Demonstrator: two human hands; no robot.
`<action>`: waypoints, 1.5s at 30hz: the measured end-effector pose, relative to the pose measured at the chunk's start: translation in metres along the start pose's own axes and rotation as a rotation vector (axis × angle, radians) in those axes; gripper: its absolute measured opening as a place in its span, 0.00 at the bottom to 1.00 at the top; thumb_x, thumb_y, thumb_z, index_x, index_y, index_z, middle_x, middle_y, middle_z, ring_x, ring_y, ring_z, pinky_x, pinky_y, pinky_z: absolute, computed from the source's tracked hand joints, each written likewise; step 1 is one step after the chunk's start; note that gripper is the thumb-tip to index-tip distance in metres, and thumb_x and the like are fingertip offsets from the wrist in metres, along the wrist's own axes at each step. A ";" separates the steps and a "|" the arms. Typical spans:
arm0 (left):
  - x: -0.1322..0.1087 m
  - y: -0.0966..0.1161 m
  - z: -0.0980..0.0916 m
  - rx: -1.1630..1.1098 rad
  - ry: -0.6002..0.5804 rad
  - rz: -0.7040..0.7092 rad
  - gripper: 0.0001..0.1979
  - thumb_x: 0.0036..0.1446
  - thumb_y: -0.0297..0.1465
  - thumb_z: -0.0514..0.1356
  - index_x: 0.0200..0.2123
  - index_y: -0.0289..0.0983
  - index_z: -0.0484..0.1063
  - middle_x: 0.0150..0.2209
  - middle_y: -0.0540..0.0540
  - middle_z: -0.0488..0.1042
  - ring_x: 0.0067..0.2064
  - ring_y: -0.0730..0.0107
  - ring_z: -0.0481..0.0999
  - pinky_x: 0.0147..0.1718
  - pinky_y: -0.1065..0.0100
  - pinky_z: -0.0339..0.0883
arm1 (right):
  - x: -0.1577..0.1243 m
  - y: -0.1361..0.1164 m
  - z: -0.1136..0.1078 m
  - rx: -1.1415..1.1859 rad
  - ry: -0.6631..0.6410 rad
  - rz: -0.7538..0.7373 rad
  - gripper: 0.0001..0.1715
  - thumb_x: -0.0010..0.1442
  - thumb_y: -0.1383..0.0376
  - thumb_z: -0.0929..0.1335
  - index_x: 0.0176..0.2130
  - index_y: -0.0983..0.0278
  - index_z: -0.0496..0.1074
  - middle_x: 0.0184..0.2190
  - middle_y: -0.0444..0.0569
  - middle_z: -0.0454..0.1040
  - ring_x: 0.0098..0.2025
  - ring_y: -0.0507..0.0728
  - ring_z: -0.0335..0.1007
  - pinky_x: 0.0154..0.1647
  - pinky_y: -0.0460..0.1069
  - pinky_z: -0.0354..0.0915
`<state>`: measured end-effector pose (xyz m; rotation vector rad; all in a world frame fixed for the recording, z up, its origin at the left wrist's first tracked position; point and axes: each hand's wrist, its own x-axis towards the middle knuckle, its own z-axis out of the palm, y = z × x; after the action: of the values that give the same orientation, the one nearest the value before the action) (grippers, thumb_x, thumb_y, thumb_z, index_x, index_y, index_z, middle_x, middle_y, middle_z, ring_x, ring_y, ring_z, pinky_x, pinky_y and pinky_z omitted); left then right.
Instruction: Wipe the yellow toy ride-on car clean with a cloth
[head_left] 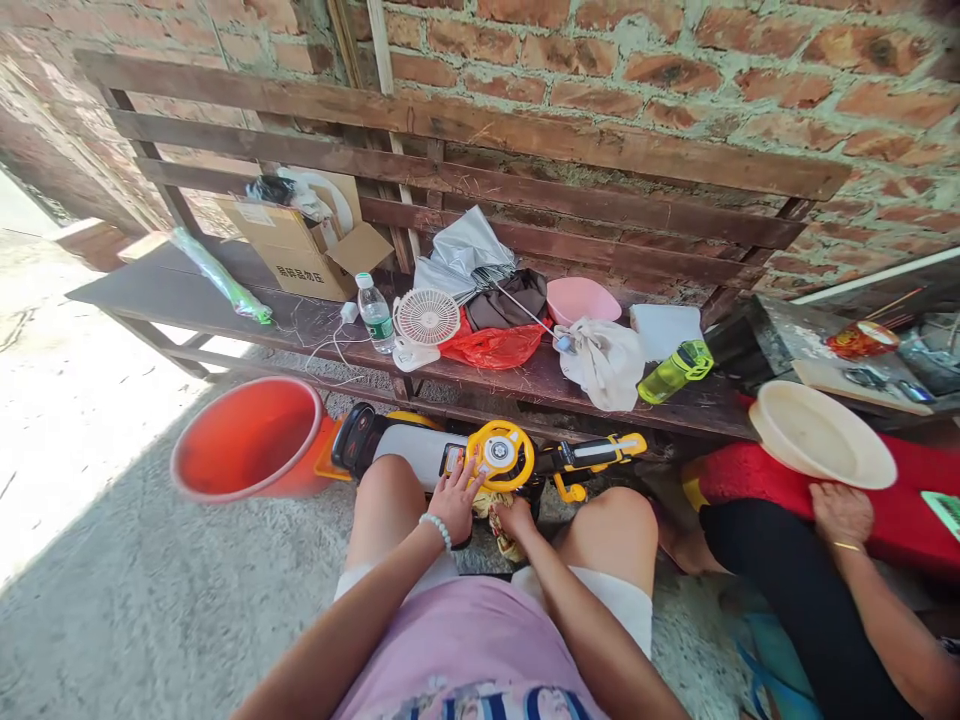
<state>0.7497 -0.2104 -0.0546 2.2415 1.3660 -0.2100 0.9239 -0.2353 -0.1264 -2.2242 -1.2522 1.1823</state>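
Left hand (452,502), fingers spread, touches the wheel (498,455) at its near-left rim; right hand (516,516) grips cloth (507,544) just short of it.

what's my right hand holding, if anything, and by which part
Your right hand grips a crumpled, patterned yellowish cloth, apparently around its middle; exact grip unclear.

Left hand (451,502) and right hand (516,516) are close together, side by side.
Forearms (367,620) slant inward; the left's fingers extend, palm down, while the right's bend in a grip.
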 end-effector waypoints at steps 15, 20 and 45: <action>-0.004 0.014 0.010 0.024 0.011 -0.027 0.44 0.55 0.25 0.56 0.75 0.34 0.49 0.77 0.32 0.40 0.77 0.46 0.42 0.68 0.44 0.53 | -0.032 -0.102 -0.092 -0.418 0.224 -0.574 0.29 0.64 0.58 0.67 0.63 0.57 0.71 0.62 0.52 0.70 0.60 0.63 0.64 0.62 0.53 0.61; -0.001 0.011 0.004 0.044 -0.098 -0.061 0.37 0.50 0.28 0.60 0.66 0.34 0.66 0.66 0.26 0.65 0.64 0.42 0.69 0.58 0.48 0.68 | -0.005 -0.143 -0.034 -0.664 -0.067 -0.667 0.23 0.60 0.57 0.72 0.55 0.57 0.77 0.59 0.55 0.68 0.59 0.65 0.63 0.58 0.55 0.63; -0.004 0.016 -0.016 0.134 -0.114 -0.057 0.43 0.59 0.22 0.53 0.76 0.38 0.44 0.77 0.35 0.28 0.59 0.47 0.77 0.52 0.53 0.75 | 0.015 -0.071 -0.092 -0.706 0.178 -0.089 0.21 0.68 0.59 0.65 0.55 0.66 0.73 0.51 0.61 0.79 0.51 0.64 0.79 0.48 0.53 0.70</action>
<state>0.7594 -0.2114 -0.0344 2.2624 1.3926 -0.4544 0.9613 -0.1733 -0.0345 -2.6199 -1.8716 0.5244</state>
